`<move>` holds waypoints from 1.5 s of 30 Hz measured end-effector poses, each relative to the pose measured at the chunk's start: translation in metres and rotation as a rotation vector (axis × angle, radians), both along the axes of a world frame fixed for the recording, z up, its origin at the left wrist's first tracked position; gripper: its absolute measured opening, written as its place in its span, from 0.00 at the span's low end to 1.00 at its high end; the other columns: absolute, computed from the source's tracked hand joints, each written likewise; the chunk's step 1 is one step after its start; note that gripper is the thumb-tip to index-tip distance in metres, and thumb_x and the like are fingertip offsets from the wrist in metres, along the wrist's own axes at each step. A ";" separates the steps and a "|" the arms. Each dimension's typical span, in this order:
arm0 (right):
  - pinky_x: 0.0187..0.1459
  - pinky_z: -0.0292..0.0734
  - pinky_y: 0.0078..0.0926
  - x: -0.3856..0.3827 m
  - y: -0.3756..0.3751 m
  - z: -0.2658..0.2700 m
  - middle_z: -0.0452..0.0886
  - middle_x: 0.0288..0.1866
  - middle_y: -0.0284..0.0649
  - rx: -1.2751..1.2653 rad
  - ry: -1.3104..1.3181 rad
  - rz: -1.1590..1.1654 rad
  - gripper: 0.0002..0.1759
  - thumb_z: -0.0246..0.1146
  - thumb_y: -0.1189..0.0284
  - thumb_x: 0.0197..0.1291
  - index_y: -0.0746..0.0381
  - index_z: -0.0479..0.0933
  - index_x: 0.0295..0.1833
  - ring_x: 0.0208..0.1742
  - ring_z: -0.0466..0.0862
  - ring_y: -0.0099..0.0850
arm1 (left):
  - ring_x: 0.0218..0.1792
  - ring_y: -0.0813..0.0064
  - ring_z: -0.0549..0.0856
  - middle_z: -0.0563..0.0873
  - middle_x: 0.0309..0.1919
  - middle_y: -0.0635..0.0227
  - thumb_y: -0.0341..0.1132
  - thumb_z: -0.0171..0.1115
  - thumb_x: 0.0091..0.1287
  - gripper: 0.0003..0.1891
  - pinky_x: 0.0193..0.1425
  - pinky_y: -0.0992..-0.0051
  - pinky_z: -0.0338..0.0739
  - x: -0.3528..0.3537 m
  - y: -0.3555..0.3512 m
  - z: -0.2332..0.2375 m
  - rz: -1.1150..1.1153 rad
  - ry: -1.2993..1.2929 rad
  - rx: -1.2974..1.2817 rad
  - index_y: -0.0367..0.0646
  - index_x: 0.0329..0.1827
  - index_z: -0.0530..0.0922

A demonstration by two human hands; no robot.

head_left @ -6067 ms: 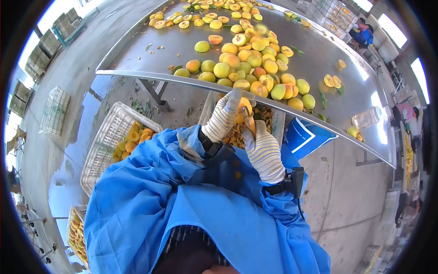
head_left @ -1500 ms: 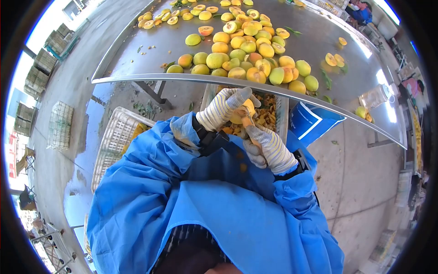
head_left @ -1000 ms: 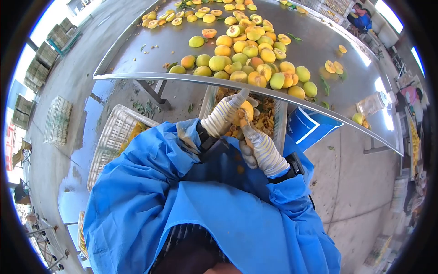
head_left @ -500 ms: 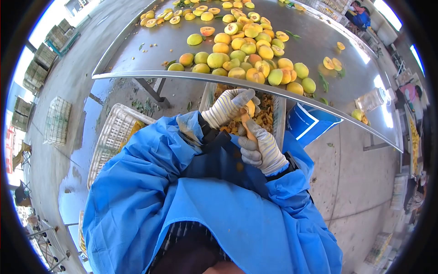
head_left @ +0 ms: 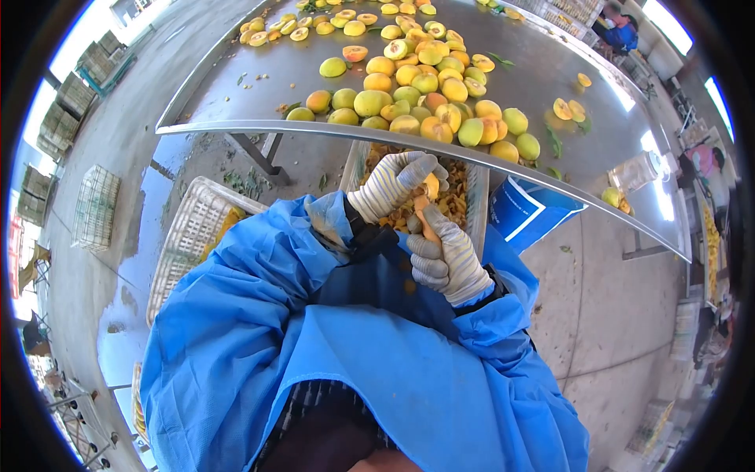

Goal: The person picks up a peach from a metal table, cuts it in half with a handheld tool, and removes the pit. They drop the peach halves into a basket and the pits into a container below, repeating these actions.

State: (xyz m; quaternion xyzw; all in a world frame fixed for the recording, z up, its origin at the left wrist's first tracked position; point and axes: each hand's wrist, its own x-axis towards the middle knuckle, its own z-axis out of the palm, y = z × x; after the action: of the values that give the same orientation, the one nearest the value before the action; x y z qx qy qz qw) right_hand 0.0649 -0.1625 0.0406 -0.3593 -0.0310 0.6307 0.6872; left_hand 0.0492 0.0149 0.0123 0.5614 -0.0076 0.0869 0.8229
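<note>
My left hand (head_left: 395,186), in a striped knit glove, is closed around a yellow peach half (head_left: 431,186). My gloved right hand (head_left: 448,258) grips a small hand tool (head_left: 425,219) by its tan handle, thumb along it. The tool's upper end meets the peach half; its working tip is hidden by fruit and fingers. Below both hands stands a crate (head_left: 476,200) of brown-orange fruit scraps (head_left: 454,203). Just beyond them, whole and halved peaches (head_left: 372,103) are heaped on a metal table (head_left: 228,106).
The table's raised metal edge runs right in front of my hands. A white crate (head_left: 182,228) with yellow fruit stands at left. To the right are a blue printed container (head_left: 523,211) and a clear jar (head_left: 635,170) on the table. A person (head_left: 619,31) is at the far right.
The view has shifted very slightly. Both hands keep their hold on the peach half and the tool, with almost no visible movement.
</note>
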 end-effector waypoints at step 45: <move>0.12 0.56 0.17 -0.001 -0.007 0.014 0.67 0.19 0.27 -0.142 -0.247 0.037 0.25 0.55 0.42 0.68 0.55 0.72 0.42 0.11 0.63 0.18 | 0.41 0.69 0.87 0.87 0.38 0.57 0.70 0.52 0.66 0.36 0.47 0.72 0.82 -0.001 -0.003 0.010 -0.076 0.140 -0.078 0.38 0.44 0.81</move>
State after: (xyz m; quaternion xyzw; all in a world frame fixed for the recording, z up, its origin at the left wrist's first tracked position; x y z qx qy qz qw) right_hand 0.0640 -0.1697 0.0545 -0.4814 -0.0775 0.5948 0.6392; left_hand 0.0480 0.0123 0.0218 0.5331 0.0321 0.0165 0.8453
